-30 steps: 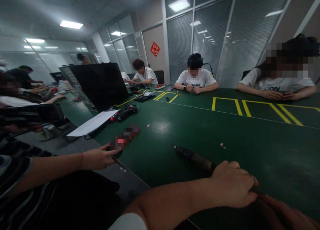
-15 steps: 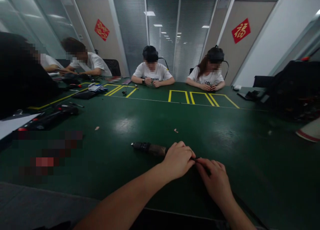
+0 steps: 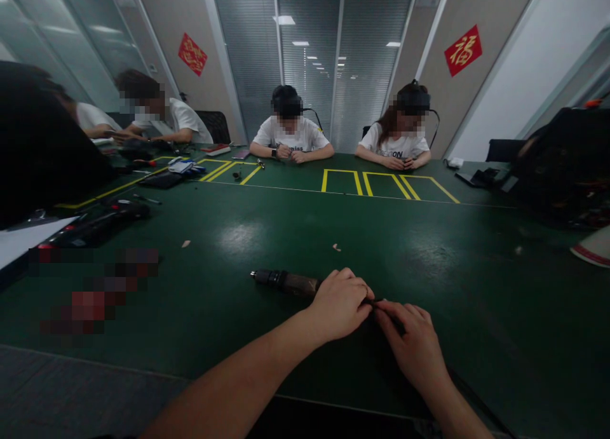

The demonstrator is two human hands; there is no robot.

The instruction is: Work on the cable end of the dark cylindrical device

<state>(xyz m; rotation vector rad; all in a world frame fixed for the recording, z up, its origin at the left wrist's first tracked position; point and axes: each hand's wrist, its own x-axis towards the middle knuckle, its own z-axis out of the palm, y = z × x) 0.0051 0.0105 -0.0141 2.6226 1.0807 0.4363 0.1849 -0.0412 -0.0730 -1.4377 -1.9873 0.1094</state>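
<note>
Barely anything has shifted since half a second ago: my left hand stays clamped over the dark cylindrical tool lying on the green table, its tip sticking out leftward; my right hand pinches something small at its rear end, fingertips meeting the left's; paper scraps lie beyond

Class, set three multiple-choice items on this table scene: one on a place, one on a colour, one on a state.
1. Where does the dark cylindrical tool lie?
A. on the table, by the left hand
B. on a chair
C. on the floor

2. What colour are the tape outlines on the table?
A. white
B. yellow
C. blue

3. How is the left hand?
A. flat and open
B. raised off the table
C. closed over the tool's near end

Answers: 1 A, it rests on the green top; 2 B, yellow rectangles show; 3 C, its fingers curl, meeting the right hand.
</note>
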